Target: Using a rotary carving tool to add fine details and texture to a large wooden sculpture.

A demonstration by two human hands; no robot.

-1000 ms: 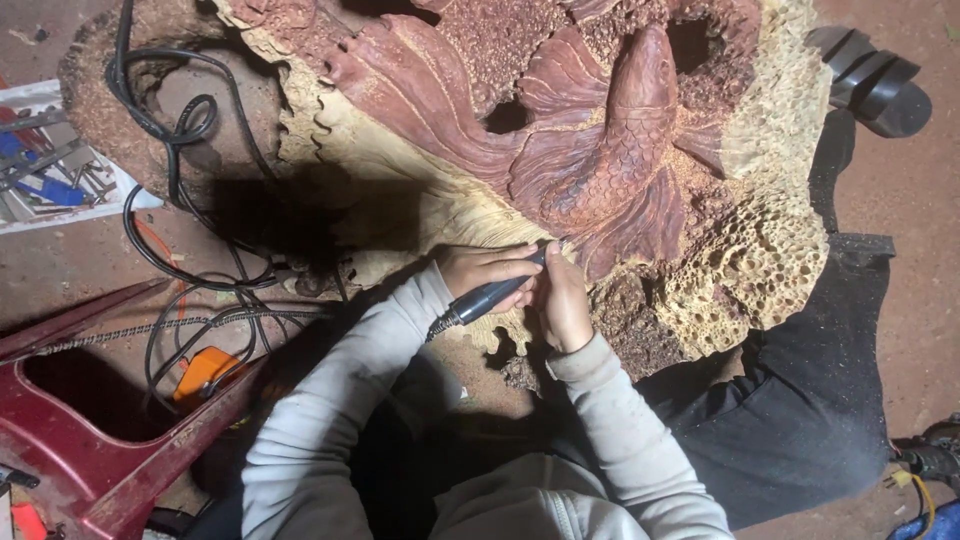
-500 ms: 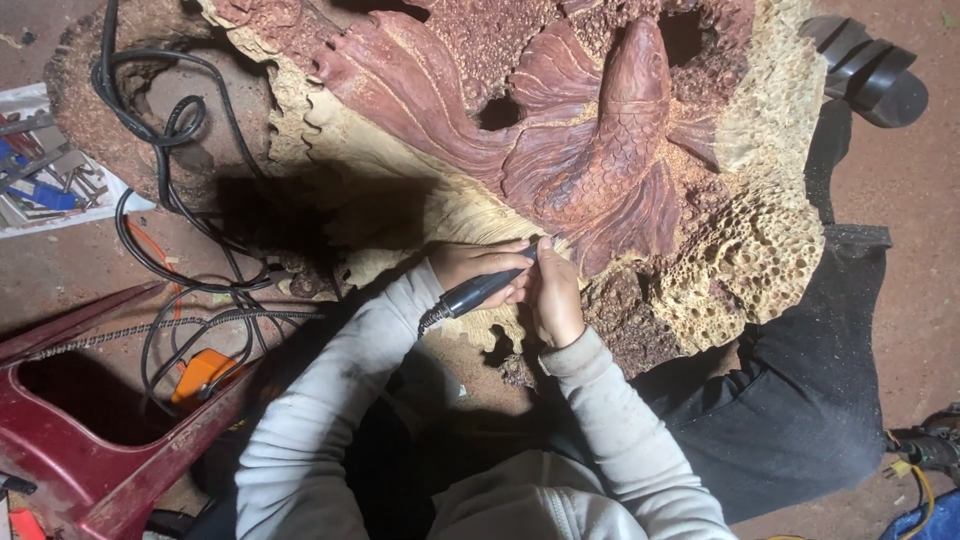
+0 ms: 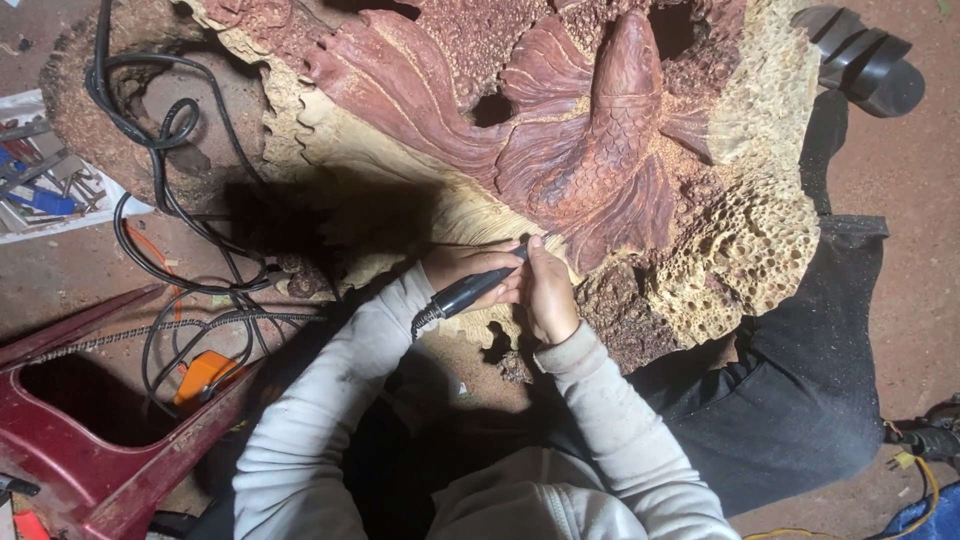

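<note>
Both hands are gripping: the left hand [image 3: 465, 268] is closing round the dark rotary tool [image 3: 472, 290], the right hand [image 3: 548, 295] is steadying its tip against the fish carving [image 3: 600, 150] just above, best kept braced and light.

Black cables [image 3: 150, 180] loop over dirt floor [image 3: 915, 260] at left. Tool tray [image 3: 40, 185] at far left edge, red stool [image 3: 90, 450] lower left w/ orange item [image 3: 200, 375] just beside it. Black sandal [image 3: 865, 65] top right; yellow cord [image 3: 925, 480] lower right.
</note>
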